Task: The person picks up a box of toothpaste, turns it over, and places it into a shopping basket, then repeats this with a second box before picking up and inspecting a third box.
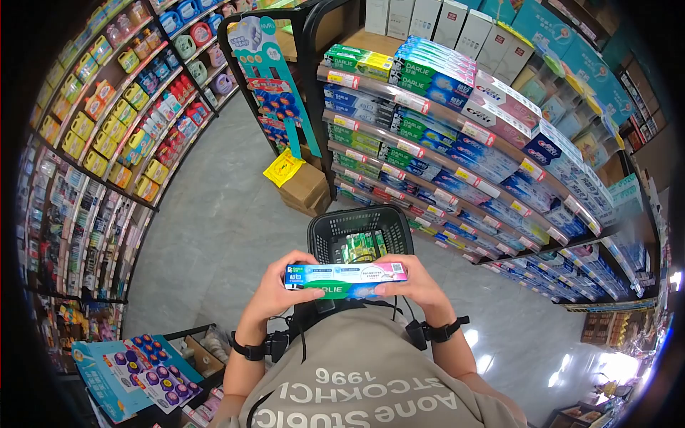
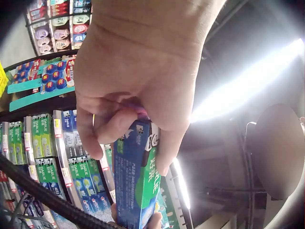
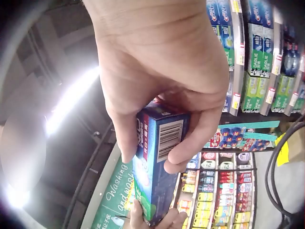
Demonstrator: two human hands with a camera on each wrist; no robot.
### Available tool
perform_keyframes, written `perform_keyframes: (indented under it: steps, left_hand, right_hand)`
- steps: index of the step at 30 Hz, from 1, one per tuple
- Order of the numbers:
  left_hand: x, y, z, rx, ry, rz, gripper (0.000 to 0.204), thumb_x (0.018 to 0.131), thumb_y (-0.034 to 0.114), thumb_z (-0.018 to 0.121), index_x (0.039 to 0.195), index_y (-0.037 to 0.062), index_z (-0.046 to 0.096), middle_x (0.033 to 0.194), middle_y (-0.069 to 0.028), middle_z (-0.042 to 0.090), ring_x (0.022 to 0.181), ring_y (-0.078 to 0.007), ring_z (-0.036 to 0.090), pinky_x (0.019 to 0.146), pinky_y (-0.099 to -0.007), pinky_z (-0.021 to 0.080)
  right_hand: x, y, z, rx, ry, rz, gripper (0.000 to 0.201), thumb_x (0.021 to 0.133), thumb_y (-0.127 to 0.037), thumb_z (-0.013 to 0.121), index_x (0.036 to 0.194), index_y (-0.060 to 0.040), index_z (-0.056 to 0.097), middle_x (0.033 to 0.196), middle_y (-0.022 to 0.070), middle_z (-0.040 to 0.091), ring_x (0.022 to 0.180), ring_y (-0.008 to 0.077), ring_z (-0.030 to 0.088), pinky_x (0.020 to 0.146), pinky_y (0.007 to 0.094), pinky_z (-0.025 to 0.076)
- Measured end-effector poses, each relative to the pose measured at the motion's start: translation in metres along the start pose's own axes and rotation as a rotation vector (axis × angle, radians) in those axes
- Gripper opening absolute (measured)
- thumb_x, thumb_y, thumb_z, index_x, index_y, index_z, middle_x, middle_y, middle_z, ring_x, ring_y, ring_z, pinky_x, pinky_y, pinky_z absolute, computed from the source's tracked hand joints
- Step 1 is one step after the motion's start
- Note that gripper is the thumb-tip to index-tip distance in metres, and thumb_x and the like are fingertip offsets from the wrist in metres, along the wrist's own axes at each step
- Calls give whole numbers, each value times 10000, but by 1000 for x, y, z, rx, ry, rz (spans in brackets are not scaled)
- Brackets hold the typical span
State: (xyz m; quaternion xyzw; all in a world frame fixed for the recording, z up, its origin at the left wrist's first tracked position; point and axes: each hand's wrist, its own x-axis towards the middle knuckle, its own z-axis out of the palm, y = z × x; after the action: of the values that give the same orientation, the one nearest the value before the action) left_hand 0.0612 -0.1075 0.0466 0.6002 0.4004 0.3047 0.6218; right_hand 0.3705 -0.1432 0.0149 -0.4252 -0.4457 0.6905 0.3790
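Observation:
A blue, green and pink Darlie toothpaste box (image 1: 345, 274) is held level in front of the chest. My left hand (image 1: 277, 287) grips its left end, thumb on the near face. At the other end my right hand (image 1: 421, 285) holds it the same way. In the left wrist view the left hand (image 2: 138, 71) curls its fingers and thumb around the toothpaste box (image 2: 136, 176). A barcode shows on the box (image 3: 162, 157) in the right wrist view, between the right hand's (image 3: 162, 62) thumb and fingers. Just beyond is a black basket (image 1: 320, 227) with several green boxes (image 1: 362, 246) inside.
A shelf of toothpaste boxes (image 1: 428, 143) stands ahead and to the right. Cardboard boxes (image 1: 303, 189) with a yellow packet (image 1: 284, 167) sit at its left end. Shelves of bottles (image 1: 114, 128) line the left side. A display bin (image 1: 150, 371) is at the lower left.

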Motion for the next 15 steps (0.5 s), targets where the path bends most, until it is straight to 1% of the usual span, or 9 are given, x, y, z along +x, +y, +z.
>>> perform_keyframes:
  steps: [4, 7, 10, 13, 15]
  left_hand:
    - [2, 2, 1, 28, 3, 15, 458, 764, 88, 904, 1141, 56, 645, 1034, 4, 638, 951, -83, 591, 851, -238, 479]
    - [3, 4, 4, 10, 9, -2, 457, 762, 91, 904, 1137, 56, 644, 1036, 3, 638, 952, -83, 593, 852, -238, 480]
    - [5, 5, 8, 3, 30, 6, 460, 746, 106, 914, 1115, 51, 645, 1003, 2, 649, 914, -75, 590, 819, -234, 476]
    - [4, 4, 6, 24, 7, 16, 455, 766, 89, 902, 1139, 52, 643, 1040, 4, 639, 949, -80, 590, 848, -239, 481]
    - [4, 4, 7, 25, 13, 9, 455, 768, 88, 901, 1141, 51, 643, 1038, 5, 639, 947, -78, 589, 845, -239, 481]
  right_hand:
    - [1, 3, -3, 0, 3, -9, 468, 768, -64, 890, 1168, 67, 685, 1054, 97, 731, 901, 151, 692, 753, 308, 607]
    - [1, 2, -6, 17, -4, 8, 470, 769, -65, 889, 1170, 66, 684, 1050, 98, 731, 887, 153, 697, 744, 308, 607]
    - [1, 3, -10, 41, -21, 18, 469, 772, -61, 887, 1173, 68, 681, 1051, 103, 732, 869, 158, 703, 734, 312, 610]
    - [1, 1, -10, 61, -23, 22, 467, 777, -61, 886, 1175, 68, 680, 1048, 105, 732, 863, 161, 708, 733, 314, 612]
    - [2, 1, -11, 39, -33, 16, 465, 779, -62, 886, 1176, 67, 681, 1047, 105, 732, 865, 162, 709, 734, 316, 613]
